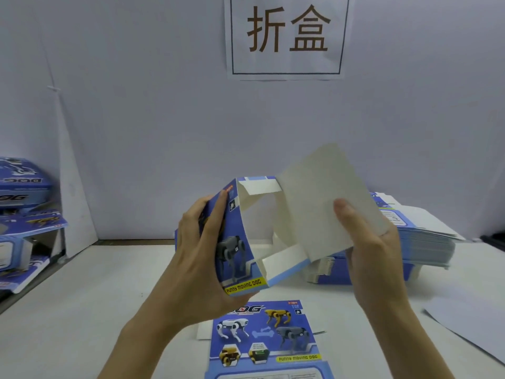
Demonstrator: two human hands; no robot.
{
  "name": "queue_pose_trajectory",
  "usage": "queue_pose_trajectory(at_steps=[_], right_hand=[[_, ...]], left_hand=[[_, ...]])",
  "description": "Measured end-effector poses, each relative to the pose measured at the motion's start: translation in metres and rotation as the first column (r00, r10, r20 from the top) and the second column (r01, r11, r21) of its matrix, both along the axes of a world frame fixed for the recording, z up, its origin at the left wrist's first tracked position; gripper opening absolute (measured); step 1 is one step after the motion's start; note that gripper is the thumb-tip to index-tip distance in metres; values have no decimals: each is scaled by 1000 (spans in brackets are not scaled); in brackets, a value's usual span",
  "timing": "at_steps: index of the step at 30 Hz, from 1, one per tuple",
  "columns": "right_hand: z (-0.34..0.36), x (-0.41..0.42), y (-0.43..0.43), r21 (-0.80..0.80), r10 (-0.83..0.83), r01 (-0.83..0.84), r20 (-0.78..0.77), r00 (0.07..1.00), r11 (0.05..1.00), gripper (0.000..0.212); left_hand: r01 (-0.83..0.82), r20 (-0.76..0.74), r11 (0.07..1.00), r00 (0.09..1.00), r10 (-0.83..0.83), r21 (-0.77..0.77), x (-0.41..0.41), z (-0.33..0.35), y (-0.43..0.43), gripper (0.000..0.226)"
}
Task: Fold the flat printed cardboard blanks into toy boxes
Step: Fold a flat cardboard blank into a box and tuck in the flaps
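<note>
Nearest, flat on the table (109,283), a blank (262,340), picture side up. Just above it, held up off the table, a half-folded box (246,242), open and white inside. Curled round its blue printed side, the left hand (202,258); pinching the big white flap (314,209), the right hand (374,247). Farther right, a stack (426,236) of blanks. Far left, piled boxes (21,187). High at the back, a sign (287,34) with big letters.
</note>
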State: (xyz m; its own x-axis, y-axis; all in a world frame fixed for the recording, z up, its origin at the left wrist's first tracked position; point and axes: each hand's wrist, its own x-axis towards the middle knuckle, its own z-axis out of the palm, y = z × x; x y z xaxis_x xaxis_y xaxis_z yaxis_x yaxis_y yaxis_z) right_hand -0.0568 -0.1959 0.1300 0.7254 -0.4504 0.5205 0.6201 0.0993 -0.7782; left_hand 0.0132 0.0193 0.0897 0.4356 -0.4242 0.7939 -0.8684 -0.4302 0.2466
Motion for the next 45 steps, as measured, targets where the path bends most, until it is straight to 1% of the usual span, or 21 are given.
queue_pose_trajectory(at_steps=[1, 3, 4, 6, 8, 10, 12, 15, 17, 19, 20, 21, 23, 24, 26, 28, 32, 34, 37, 43, 45], right_hand=[[-2, 2, 0, 139, 112, -108, -23, 993, 984, 15], [-7, 8, 2, 419, 324, -256, -98, 941, 871, 34], [-10, 12, 3, 532, 431, -298, -144, 891, 793, 39], [-16, 17, 10, 645, 650, -394, -216, 728, 655, 33], [-22, 18, 15, 613, 718, -443, -322, 617, 655, 27], [-23, 20, 10, 562, 702, -452, -381, 602, 693, 31], [-20, 20, 3, 542, 702, -484, -322, 635, 687, 40], [-15, 20, -3, 538, 714, -560, -116, 691, 629, 62], [-14, 20, 1, 517, 791, -660, -55, 610, 545, 63], [-18, 19, 3, 491, 838, -703, -115, 533, 515, 45], [-21, 19, 2, 487, 833, -690, -170, 527, 536, 32], [-21, 19, 0, 485, 817, -668, -216, 534, 565, 29], [-20, 20, -3, 479, 762, -607, -255, 596, 635, 38], [-18, 21, -5, 482, 725, -570, -236, 647, 665, 46], [-15, 22, -9, 491, 603, -464, -169, 779, 737, 57], [-13, 21, -13, 453, 453, -359, -114, 884, 816, 49], [-18, 17, -13, 97, 87, -75, -129, 988, 992, 41], [-20, 15, -10, -84, -91, 89, -13, 996, 992, 43], [-21, 14, -6, -239, -180, 204, 116, 977, 949, 49], [-26, 16, -9, -260, -201, 247, 190, 961, 933, 43], [-27, 17, -12, -318, -211, 274, 219, 953, 908, 37]], left_hand=[[17, 9, 1000, 1000, -17, -16, -1, 2, 0, 129], [44, 56, 998, 998, -41, -45, -3, 5, -2, 132], [71, 65, 996, 996, -68, -57, -5, 5, -4, 133], [104, 48, 993, 994, -102, -56, -10, 5, -8, 134], [105, 35, 994, 994, -104, -27, -12, 5, -9, 133], [113, 37, 993, 993, -112, -29, -13, 6, -8, 129], [125, 40, 990, 992, -123, -58, -12, 11, -7, 131], [116, 41, 991, 993, -114, -69, -15, 12, -10, 130], [123, 42, 991, 992, -121, -43, -20, 10, -17, 123], [107, 21, 991, 994, -106, -74, -21, 9, -24, 119], [97, -60, 984, 992, -107, -148, -20, 11, -26, 120], [83, -109, 980, 989, -104, -179, -20, 13, -25, 123], [66, -65, 993, 995, -73, -101, -17, 13, -19, 129], [56, -15, 996, 998, -57, -65, -13, 10, -14, 132], [47, -28, 997, 998, -48, -56, -10, 8, -2, 134], [70, -84, 995, 994, -77, -74, -8, 9, 3, 132], [-21, -69, 999, 997, 23, 36, -9, 6, 3, 126], [-62, -47, 995, 997, 66, 81, -11, 5, 2, 125], [-75, -54, 993, 995, 81, 96, -11, 5, 2, 124], [-48, -59, 996, 997, 53, 80, -12, 7, 3, 123], [-34, -63, 997, 997, 38, 66, -13, 8, 2, 123]])
